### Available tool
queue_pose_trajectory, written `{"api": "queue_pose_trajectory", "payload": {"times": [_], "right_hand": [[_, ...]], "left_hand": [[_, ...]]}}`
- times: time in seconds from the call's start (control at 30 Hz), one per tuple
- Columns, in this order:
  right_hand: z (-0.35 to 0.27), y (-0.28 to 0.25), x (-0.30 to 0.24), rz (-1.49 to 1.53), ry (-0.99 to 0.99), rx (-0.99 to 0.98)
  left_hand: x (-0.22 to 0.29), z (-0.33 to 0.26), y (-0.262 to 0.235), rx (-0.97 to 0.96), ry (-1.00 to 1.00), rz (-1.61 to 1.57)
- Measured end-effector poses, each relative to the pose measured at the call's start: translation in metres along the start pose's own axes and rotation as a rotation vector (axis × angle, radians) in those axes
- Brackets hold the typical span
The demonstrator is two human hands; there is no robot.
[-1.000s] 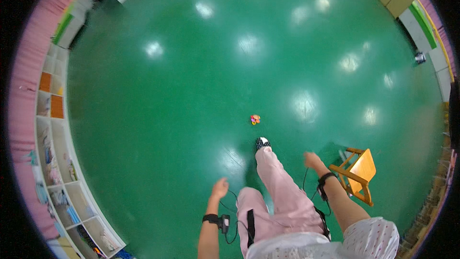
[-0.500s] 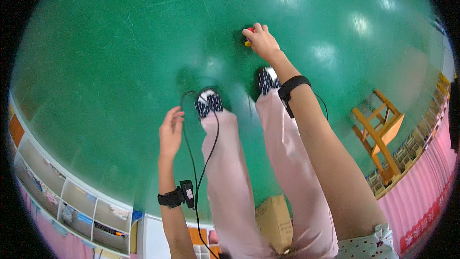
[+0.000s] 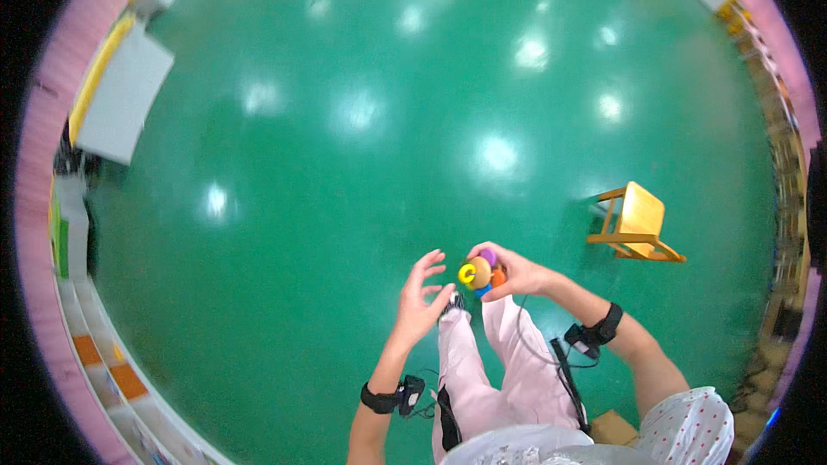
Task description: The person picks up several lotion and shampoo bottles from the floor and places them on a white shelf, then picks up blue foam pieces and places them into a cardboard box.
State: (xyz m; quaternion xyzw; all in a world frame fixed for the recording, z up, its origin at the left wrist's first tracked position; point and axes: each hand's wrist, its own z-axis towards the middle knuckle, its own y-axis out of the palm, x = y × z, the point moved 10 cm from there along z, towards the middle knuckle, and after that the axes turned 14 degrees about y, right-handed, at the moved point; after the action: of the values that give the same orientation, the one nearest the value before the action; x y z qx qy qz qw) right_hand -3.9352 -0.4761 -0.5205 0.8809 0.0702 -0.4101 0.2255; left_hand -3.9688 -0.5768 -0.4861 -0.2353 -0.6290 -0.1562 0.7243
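My right hand [image 3: 523, 275] grips a small toy [image 3: 481, 273] with a round tan middle and yellow, purple, orange and blue pieces around it. Its fingers and thumb curl around the toy's right side, hiding part of it. Just left of the toy, my left hand [image 3: 420, 300] is held up with fingers apart, nothing in it. A narrow gap separates its fingers from the yellow piece. Black straps with small dark devices circle both wrists, and a cable hangs near the right one.
A wooden chair [image 3: 639, 217] stands to the right on the green floor [image 3: 345, 172]. White shelving [image 3: 102, 327] lines the lower left. Farther up on that side is a pale cabinet with a yellow edge [image 3: 127, 90]. A cardboard box [image 3: 613, 428] lies behind my legs.
The toy has been lifted off the floor and brought in front of my body by my right hand. My left hand has come close beside it. My view has risen and shows more of the room.
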Motion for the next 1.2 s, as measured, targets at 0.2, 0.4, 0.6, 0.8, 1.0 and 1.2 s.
{"api": "queue_pose_trajectory", "payload": {"times": [0.2,0.4,0.6,0.8,1.0,1.2], "right_hand": [[-0.238,-0.007,-0.07,0.057,-0.544,0.601],[-0.422,0.02,0.078,0.348,-0.664,0.929],[-0.596,0.05,0.272,0.496,-0.604,1.397],[-0.705,0.1,0.404,1.164,-0.886,1.453],[-0.784,0.101,0.444,1.105,-1.124,1.465],[-0.865,0.051,0.504,1.054,-0.813,1.864]], "left_hand": [[0.165,0.01,0.129,-0.433,0.229,-0.156],[0.203,-0.104,0.314,-1.044,0.233,-0.211],[0.229,-0.303,0.526,-1.738,0.223,-0.103],[0.239,-0.422,0.666,-1.903,0.288,-0.267],[0.259,-0.467,0.774,-2.128,0.212,-0.301],[0.247,-0.493,0.896,-2.281,0.36,-0.022]]}}
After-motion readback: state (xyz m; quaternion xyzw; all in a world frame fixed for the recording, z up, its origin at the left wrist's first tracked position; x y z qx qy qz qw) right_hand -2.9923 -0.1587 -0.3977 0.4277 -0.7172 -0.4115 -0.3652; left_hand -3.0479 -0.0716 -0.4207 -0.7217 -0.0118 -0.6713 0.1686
